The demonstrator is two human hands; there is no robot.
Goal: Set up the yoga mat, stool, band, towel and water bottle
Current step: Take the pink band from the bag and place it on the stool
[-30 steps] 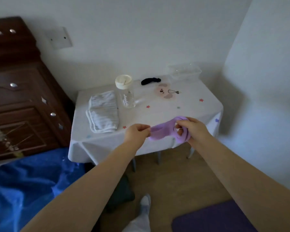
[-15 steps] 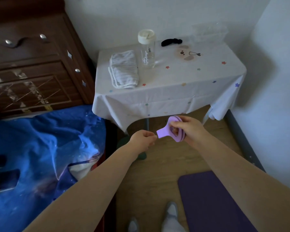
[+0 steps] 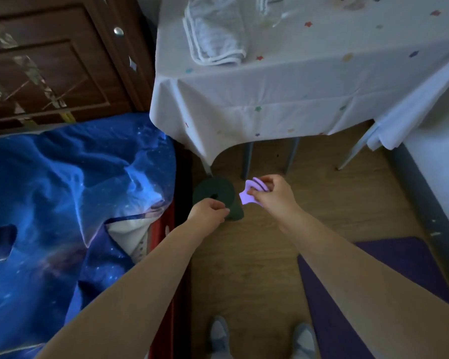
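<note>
The band (image 3: 249, 195), a light purple strip gathered into a small bundle, sits in the right hand (image 3: 272, 196), whose thumb and fingers pinch it from above, with one flat end sticking out toward the left hand (image 3: 209, 211). The left hand is just beside the band but apart from it, its fingers curled in on themselves with nothing seen between them. Both hands hang in the air in front of the table (image 3: 283, 81) and below its hanging edge.

The table wears a white cloth sprinkled with small coloured stars, which drapes well down its front and over its right corner; thin pale legs show under the hem. On the table, near its left edge, lies a folded white towel (image 3: 214, 38). The base of a clear water bottle (image 3: 268, 5) shows just right of the towel at the top of the view, mostly cut off.

Under the table's front left corner, on the wooden floor (image 3: 257, 255), stands a dark green rolled mat (image 3: 218, 196), its spiral end facing up, partly behind the left hand. Left of the table is a dark wooden cabinet (image 3: 52, 60), and below it a rumpled blue galaxy-print bedcover (image 3: 75, 190). In front of the table, toward the right, a dark purple yoga mat (image 3: 399, 257) lies flat on the floor beside a grey skirting board. Two feet in light shoes (image 3: 219, 335) stand at the bottom.
</note>
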